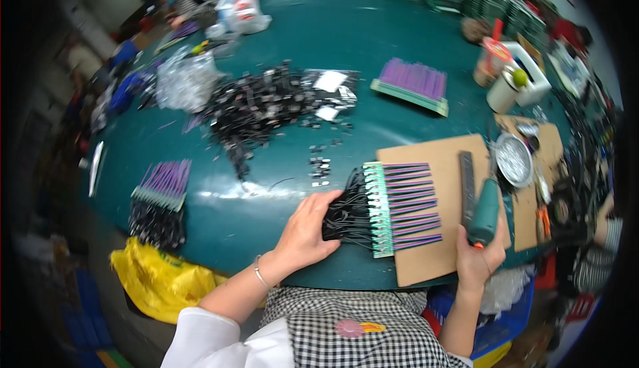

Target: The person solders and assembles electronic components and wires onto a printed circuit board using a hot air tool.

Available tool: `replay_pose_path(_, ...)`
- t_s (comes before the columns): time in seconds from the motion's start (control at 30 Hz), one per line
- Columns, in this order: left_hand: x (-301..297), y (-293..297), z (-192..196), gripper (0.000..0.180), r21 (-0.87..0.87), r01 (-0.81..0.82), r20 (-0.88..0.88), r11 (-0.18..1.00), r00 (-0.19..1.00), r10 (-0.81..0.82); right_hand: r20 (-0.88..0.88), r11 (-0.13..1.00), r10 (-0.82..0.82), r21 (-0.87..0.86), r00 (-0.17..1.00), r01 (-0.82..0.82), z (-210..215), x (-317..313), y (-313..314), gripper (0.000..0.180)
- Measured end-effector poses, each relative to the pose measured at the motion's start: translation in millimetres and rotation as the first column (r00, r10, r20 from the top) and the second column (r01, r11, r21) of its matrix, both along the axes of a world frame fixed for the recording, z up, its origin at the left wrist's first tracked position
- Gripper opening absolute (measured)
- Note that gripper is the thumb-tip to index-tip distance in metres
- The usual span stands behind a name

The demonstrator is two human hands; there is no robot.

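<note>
My left hand (307, 230) curls around a bunch of black cables (346, 218), thumb and fingers on either side of it. The cables run into the left edge of a green circuit board panel (379, 209). From the panel's other side, rows of purple and black wires (417, 206) stretch right across a brown board (426, 268). Over that board's right part, my right hand (480, 259) grips a green hand tool (484, 213) with a thin dark front end; its exact kind is unclear. A dark grey bar (466, 185) lies beside the tool.
A heap of black cables (259, 105) lies mid-table. Wired panels sit at the back (413, 85) and at the left (160, 185). Right of the brown board stand a metal bowl (514, 159), a pale bottle (504, 91) and a white box (530, 75). A yellow bag (156, 281) hangs below the table's left edge.
</note>
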State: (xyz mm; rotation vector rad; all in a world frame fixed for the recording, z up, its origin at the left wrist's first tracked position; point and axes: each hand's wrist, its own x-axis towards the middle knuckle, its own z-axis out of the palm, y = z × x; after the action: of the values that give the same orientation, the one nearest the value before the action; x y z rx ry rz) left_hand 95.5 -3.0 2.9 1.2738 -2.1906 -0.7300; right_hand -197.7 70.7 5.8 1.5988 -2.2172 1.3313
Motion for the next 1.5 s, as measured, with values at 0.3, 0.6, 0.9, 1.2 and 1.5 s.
replay_pose_path(0.3, 125.9, 40.9, 86.1, 0.062, -0.262, -0.567, -0.115, 0.781, 0.822, 0.558, -0.186, 0.967, -0.213, 0.104, 0.959, 0.234, -13.9, -12.4, 21.0, 0.065)
replay_pose_path(0.6, 271.7, 54.6, 76.8, 0.092, -0.406, -0.727, 0.572, 0.553, 0.269, 0.775, -0.045, 0.961, -0.227, 0.149, 0.973, 0.231, -10.5, -8.2, 13.9, 0.068)
replay_pose_path(0.9, 214.5, 41.7, 98.8, 0.084, -0.638, -0.658, 0.412, 0.4, 0.148, 0.899, -0.165, 0.998, -0.002, -0.062, 0.986, -0.008, 27.6, 16.2, 6.3, 0.07)
replay_pose_path(1.2, -9.7, -99.4, 55.8, 0.03, -0.455, 0.055, -0.009, 0.889, 0.998, -0.066, 0.025, 0.994, -0.068, 0.087, 0.997, 0.066, 11.5, -17.6, -0.8, 0.062)
replay_pose_path(1.5, -166.8, -223.4, -12.8, 0.052, -0.509, 0.299, 0.309, 0.807, 0.939, -0.154, -0.003, 0.994, -0.062, 0.087, 0.998, 0.062, 4.7, -17.3, -1.6, 0.06)
